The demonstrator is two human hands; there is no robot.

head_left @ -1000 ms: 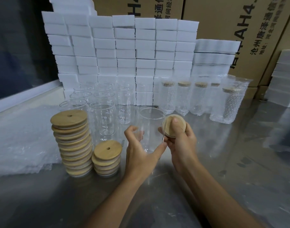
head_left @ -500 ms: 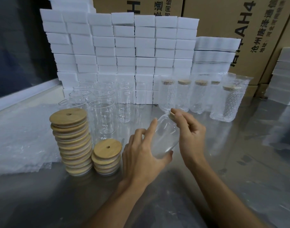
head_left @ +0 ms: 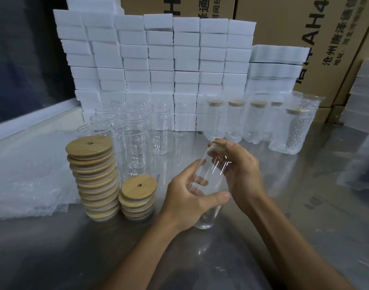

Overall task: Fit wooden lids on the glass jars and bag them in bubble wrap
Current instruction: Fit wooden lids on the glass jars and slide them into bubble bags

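Right now both hands hold one glass jar (head_left: 208, 181) up above the shiny metal table (head_left: 305, 206); the jar leans, with its top pointing up and away and its bottom low and near; the left hand (head_left: 187, 197) wraps round the lower part of the jar, with the thumb (head_left: 219, 195) across the front and the fingers curled behind the glass; the right hand (head_left: 240, 170) grips the top end, with its fingers bent over the wooden lid (head_left: 218, 144) that sits on the mouth of the jar; to the left stand a tall stack of lids (head_left: 93, 176) and a short stack of lids (head_left: 137, 197), just beside each other; behind them stand the empty jars (head_left: 131, 147); further back on the right stand the wrapped jars (head_left: 296, 130) in bubble wrap; flat bubble wrap bags (head_left: 26, 181) lie on the far left; white foam blocks (head_left: 158, 55) are piled up at the back, with brown boxes (head_left: 294, 34) behind them.
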